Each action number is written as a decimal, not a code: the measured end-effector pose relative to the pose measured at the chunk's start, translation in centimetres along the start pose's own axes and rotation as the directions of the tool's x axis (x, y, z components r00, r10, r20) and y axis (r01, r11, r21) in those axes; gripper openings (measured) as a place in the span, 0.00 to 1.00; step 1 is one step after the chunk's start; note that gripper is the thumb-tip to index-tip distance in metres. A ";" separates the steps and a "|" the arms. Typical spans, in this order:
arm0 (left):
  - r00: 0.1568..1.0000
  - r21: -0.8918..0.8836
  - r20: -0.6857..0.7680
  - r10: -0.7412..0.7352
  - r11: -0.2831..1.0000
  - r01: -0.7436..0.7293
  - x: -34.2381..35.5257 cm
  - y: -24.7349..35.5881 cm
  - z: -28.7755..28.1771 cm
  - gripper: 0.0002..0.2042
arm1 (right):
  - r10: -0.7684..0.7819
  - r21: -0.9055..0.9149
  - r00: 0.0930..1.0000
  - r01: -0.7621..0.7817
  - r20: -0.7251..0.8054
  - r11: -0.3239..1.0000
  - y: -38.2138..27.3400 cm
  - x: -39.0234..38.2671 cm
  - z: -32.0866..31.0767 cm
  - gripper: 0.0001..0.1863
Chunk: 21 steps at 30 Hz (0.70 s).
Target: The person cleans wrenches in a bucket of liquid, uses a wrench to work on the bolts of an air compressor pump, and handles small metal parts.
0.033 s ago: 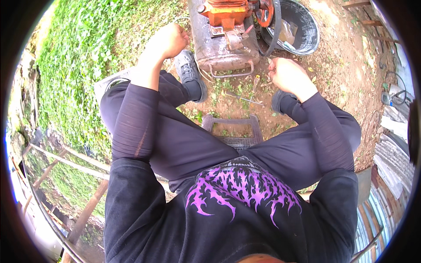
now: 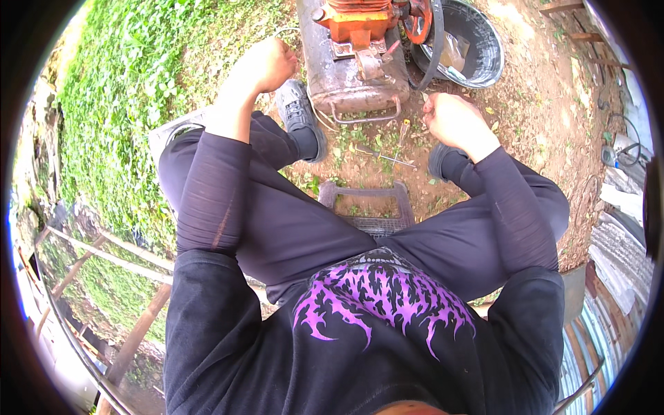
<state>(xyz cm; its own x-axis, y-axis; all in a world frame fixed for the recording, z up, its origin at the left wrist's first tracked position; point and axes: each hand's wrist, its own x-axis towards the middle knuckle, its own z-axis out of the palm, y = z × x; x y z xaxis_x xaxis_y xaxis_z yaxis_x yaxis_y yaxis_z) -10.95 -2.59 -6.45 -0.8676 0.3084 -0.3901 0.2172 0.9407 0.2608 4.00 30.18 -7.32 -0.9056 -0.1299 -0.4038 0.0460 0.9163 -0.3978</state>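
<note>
Both arms reach forward over my bent legs. My left hand point(image 2: 268, 66) is closed in a loose fist, raised left of the air compressor, above the left shoe point(image 2: 297, 111). My right hand point(image 2: 455, 119) is closed too, fingers curled inward, right of the compressor's tank and above the right shoe point(image 2: 437, 160). Nothing shows in either hand, and neither visibly touches the machine. The compressor has a rusty, dull tank point(image 2: 366, 100) with a metal handle at its near end and an orange pump point(image 2: 356, 26) on top.
A black bucket point(image 2: 490, 59) with a plastic bag point(image 2: 453, 52) inside stands right of the compressor. Two screwdrivers lie on the dirt, one with a yellowish handle point(image 2: 404, 126), another with a long shaft point(image 2: 395, 160). A dark plastic frame point(image 2: 365, 188) sits between my legs. Grass point(image 2: 131, 104) spreads left.
</note>
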 end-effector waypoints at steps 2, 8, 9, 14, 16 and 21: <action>1.000 0.072 -0.007 -0.019 0.997 0.019 0.3 -0.4 0.1 0.13 | -0.026 -0.012 1.000 0.026 0.012 1.000 0.3 0.0 0.8 0.12; 0.998 0.091 0.004 -0.056 0.994 0.055 -0.6 1.1 -0.4 0.13 | 0.009 -0.082 0.995 -0.001 0.096 0.997 -0.8 0.1 0.4 0.11; 0.998 0.083 0.014 -0.065 0.995 0.063 -0.9 1.2 -0.4 0.13 | 0.017 -0.100 0.994 -0.006 0.111 0.995 -1.6 0.1 -0.1 0.13; 0.999 0.028 0.033 -0.010 1.000 0.009 -0.6 1.7 0.0 0.12 | -0.004 -0.083 0.995 0.012 0.097 0.997 -1.1 0.3 0.8 0.16; 0.999 0.023 0.034 0.006 1.000 -0.007 -1.1 2.2 -0.3 0.13 | -0.045 -0.040 0.997 0.047 0.060 0.998 -1.1 0.3 0.9 0.13; 0.999 0.010 0.042 -0.020 1.000 0.019 -1.7 3.3 0.0 0.15 | -0.125 0.007 0.991 0.126 -0.054 0.992 -1.1 -0.3 1.4 0.11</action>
<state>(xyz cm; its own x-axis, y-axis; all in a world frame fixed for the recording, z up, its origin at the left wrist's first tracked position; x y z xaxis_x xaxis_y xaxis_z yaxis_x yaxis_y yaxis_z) -8.73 -0.06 -4.93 -0.8522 0.2956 -0.4317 0.2051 0.9478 0.2442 4.83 28.72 -7.89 -0.9255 -0.2233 -0.3060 -0.0656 0.8901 -0.4510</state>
